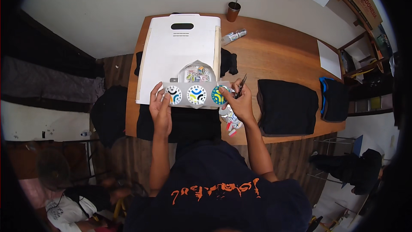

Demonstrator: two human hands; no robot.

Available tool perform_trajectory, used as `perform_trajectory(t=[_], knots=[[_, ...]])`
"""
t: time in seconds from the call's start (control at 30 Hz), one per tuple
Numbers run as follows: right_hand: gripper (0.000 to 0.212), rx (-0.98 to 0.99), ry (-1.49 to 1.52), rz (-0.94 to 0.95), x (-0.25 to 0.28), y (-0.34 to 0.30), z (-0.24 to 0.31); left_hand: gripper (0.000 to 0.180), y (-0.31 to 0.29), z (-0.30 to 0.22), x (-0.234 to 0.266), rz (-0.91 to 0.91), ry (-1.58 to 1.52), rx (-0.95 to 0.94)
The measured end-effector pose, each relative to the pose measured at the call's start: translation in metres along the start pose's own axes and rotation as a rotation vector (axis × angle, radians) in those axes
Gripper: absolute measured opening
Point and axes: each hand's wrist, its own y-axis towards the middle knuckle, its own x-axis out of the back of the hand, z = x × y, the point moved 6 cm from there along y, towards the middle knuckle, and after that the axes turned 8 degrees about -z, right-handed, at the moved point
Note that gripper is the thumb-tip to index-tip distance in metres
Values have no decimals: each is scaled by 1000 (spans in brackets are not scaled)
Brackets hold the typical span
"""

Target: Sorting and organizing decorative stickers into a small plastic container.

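Note:
A clear strip with three round stickers (196, 95) is stretched between my hands above the near edge of a white board (171, 56). My left hand (160, 111) pinches the strip's left end. On its right end, over the blue-green sticker, press the fingers of my right hand (241, 105). That hand also holds a slim dark pointed tool (242, 85), whose exact kind I cannot make out. Behind the strip, on the board, lies an opened clear bag of small colourful stickers (197, 72). Sticker pieces and red-white scraps (232, 124) lie beside my right wrist.
Folded black cloth (287, 107) lies right on the wooden table (274, 60), with another dark folded stack (334, 101) beyond. A brown cup (233, 12) and a clear rolled packet (234, 37) stand farther back. Another person (77, 210) is at lower left.

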Motion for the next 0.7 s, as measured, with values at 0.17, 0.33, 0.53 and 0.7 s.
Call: perform_trajectory(t=[0.17,0.33,0.53,0.7], knots=[[44,81,-157,170,-6,-6,6,28,12,-2,17,202,526,-194],[47,-79,-175,285,-13,-8,7,27,-5,-5,-15,650,509,178],[45,26,-291,414,-16,-1,5,47,-15,-11,-55,799,768,-125],[48,-55,-285,335,-17,-2,16,35,-16,13,-51,823,525,112]])
